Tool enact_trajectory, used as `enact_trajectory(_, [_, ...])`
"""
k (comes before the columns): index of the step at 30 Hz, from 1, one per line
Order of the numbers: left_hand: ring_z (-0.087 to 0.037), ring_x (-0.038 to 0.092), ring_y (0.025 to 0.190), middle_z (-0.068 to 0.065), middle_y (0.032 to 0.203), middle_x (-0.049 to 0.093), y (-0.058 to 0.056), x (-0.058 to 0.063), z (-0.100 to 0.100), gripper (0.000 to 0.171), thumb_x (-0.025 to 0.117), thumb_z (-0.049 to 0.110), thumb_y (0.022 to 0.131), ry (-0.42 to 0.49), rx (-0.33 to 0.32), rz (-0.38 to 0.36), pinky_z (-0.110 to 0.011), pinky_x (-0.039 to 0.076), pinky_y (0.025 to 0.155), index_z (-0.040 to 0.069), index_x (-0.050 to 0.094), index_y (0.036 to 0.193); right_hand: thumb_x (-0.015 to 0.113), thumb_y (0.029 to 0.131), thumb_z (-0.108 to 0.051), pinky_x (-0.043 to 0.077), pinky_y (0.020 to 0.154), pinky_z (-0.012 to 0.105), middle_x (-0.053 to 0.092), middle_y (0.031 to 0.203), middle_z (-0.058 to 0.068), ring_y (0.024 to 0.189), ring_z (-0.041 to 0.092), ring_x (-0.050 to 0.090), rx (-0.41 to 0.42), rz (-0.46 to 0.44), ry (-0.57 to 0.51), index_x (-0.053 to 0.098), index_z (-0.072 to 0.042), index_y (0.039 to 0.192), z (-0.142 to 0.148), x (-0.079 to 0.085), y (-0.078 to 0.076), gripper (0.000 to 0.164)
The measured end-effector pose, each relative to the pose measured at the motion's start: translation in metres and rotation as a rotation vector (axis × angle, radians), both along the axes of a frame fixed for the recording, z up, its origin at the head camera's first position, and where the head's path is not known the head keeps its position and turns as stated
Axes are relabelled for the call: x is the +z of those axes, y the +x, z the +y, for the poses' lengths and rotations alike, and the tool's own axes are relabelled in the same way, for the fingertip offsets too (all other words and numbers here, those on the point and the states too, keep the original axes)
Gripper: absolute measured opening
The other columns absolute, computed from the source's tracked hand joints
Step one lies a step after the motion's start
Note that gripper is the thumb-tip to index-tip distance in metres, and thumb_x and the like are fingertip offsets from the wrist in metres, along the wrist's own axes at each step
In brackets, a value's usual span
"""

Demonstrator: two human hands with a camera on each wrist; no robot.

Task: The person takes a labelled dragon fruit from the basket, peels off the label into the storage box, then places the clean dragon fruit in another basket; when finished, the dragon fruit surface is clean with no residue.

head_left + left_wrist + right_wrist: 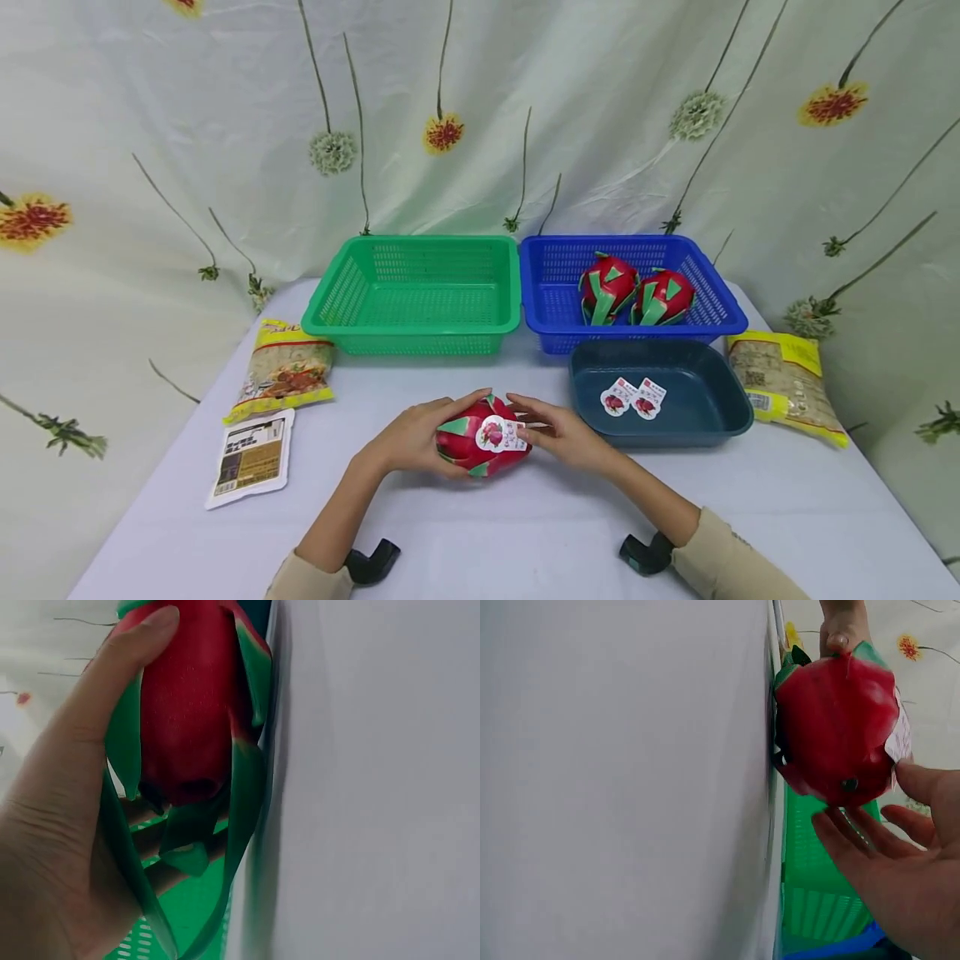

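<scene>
A red dragon fruit (462, 450) with green scales lies on its side on the white tabletop. My left hand (412, 435) grips its left end, the thumb along its skin in the left wrist view. A white fruit sticker (497, 434) sits on the side of the dragon fruit toward me. My right hand (566, 435) is at the fruit's right end, its thumb touching the sticker's edge. Its other fingers spread loosely by that end in the right wrist view. Two more fruit stickers (647, 402) lie in a dark teal tray (693, 425), right of my right hand.
Behind my hands stands a green basket (412, 342). Beside it, a blue basket (553, 308) holds two dragon fruits (663, 297). A yellow food bag (285, 367) and a white pouch (252, 458) lie at the left, another yellow bag (783, 383) at the right.
</scene>
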State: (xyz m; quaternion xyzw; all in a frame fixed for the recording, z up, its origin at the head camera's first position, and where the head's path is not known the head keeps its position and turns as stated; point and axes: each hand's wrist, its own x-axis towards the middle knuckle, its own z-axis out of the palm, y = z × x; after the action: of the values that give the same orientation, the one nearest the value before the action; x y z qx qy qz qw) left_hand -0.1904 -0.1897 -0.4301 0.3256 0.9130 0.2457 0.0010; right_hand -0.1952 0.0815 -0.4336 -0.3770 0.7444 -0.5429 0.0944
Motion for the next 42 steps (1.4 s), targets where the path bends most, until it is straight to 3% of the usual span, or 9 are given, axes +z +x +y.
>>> enact_trajectory(3, [-0.006, 0.053, 0.096, 0.009, 0.107, 0.055, 0.000, -0.003, 0.000, 0.101, 0.078, 0.059, 0.057, 0.048, 0.025, 0.041, -0.022, 0.050, 0.071, 0.043, 0.026, 0.143, 0.061, 0.087, 0.000, 0.049, 0.084, 0.044, 0.055, 0.120, 0.022, 0.104, 0.036, 0.055, -0.165, 0.149, -0.069, 0.048, 0.007, 0.128, -0.006, 0.017, 0.016, 0.044])
enact_trajectory(6, [-0.008, 0.052, 0.099, 0.007, 0.109, 0.055, 0.001, -0.003, 0.002, 0.103, 0.082, 0.052, 0.056, 0.091, 0.068, 0.103, -0.024, 0.051, 0.070, 0.041, 0.027, 0.143, 0.067, 0.081, 0.003, 0.051, 0.065, 0.038, 0.059, 0.099, 0.017, 0.080, 0.033, 0.056, -0.340, 0.248, -0.127, 0.058, 0.005, 0.118, -0.011, 0.036, 0.031, 0.038])
enact_trajectory(8, [-0.010, 0.052, 0.101, 0.006, 0.111, 0.055, 0.003, -0.001, 0.003, 0.103, 0.083, 0.050, 0.056, 0.107, 0.099, 0.152, -0.026, 0.052, 0.070, 0.041, 0.027, 0.142, 0.071, 0.078, 0.001, 0.043, 0.052, 0.031, 0.055, 0.082, 0.014, 0.062, 0.026, 0.048, -0.428, 0.258, -0.151, 0.061, 0.002, 0.115, -0.013, 0.040, 0.035, 0.038])
enact_trajectory(11, [-0.013, 0.053, 0.101, 0.004, 0.113, 0.054, 0.004, 0.001, 0.005, 0.103, 0.083, 0.051, 0.056, 0.120, 0.122, 0.209, -0.029, 0.053, 0.070, 0.041, 0.028, 0.142, 0.073, 0.077, -0.003, 0.026, 0.043, 0.024, 0.041, 0.062, 0.011, 0.048, 0.016, 0.031, -0.498, 0.197, -0.187, 0.064, -0.001, 0.113, -0.014, 0.042, 0.035, 0.037])
enact_trajectory(15, [-0.013, 0.055, 0.099, 0.003, 0.114, 0.054, 0.005, 0.003, 0.006, 0.100, 0.081, 0.053, 0.058, 0.121, 0.121, 0.262, -0.031, 0.053, 0.071, 0.039, 0.029, 0.142, 0.072, 0.079, -0.006, 0.019, 0.041, 0.020, 0.028, 0.050, 0.005, 0.044, 0.007, 0.023, -0.517, 0.082, -0.229, 0.066, 0.002, 0.109, -0.019, 0.040, 0.032, 0.031])
enact_trajectory(23, [-0.015, 0.055, 0.098, 0.000, 0.114, 0.054, 0.007, 0.004, 0.007, 0.101, 0.082, 0.051, 0.058, 0.135, 0.148, 0.271, -0.031, 0.053, 0.071, 0.038, 0.029, 0.143, 0.069, 0.082, -0.004, 0.018, 0.044, 0.020, 0.029, 0.051, 0.000, 0.047, 0.006, 0.025, -0.585, -0.063, -0.346, 0.070, 0.005, 0.099, -0.032, 0.031, 0.028, 0.020])
enact_trajectory(28, [-0.016, 0.055, 0.099, -0.001, 0.115, 0.054, 0.007, 0.002, 0.007, 0.101, 0.081, 0.053, 0.058, 0.132, 0.162, 0.248, -0.031, 0.053, 0.072, 0.038, 0.028, 0.143, 0.067, 0.083, -0.002, 0.018, 0.043, 0.019, 0.030, 0.049, -0.001, 0.046, 0.005, 0.025, -0.613, -0.092, -0.390, 0.070, 0.007, 0.093, -0.035, 0.031, 0.027, 0.014])
enact_trajectory(35, [-0.015, 0.054, 0.100, 0.000, 0.115, 0.054, 0.004, 0.000, 0.009, 0.101, 0.078, 0.058, 0.059, 0.135, 0.179, 0.197, -0.032, 0.053, 0.072, 0.042, 0.026, 0.143, 0.066, 0.084, -0.003, 0.018, 0.044, 0.020, 0.029, 0.050, -0.001, 0.047, 0.006, 0.025, -0.629, -0.134, -0.358, 0.069, 0.006, 0.090, -0.033, 0.036, 0.028, 0.011])
enact_trajectory(42, [-0.016, 0.056, 0.095, -0.001, 0.108, 0.055, -0.002, -0.006, 0.002, 0.104, 0.079, 0.061, 0.055, 0.121, 0.212, 0.156, -0.037, 0.051, 0.073, 0.043, 0.026, 0.143, 0.067, 0.084, -0.008, 0.020, 0.044, 0.021, 0.029, 0.050, -0.002, 0.046, 0.006, 0.025, -0.554, -0.169, -0.338, 0.069, 0.005, 0.089, -0.026, 0.039, 0.033, 0.014])
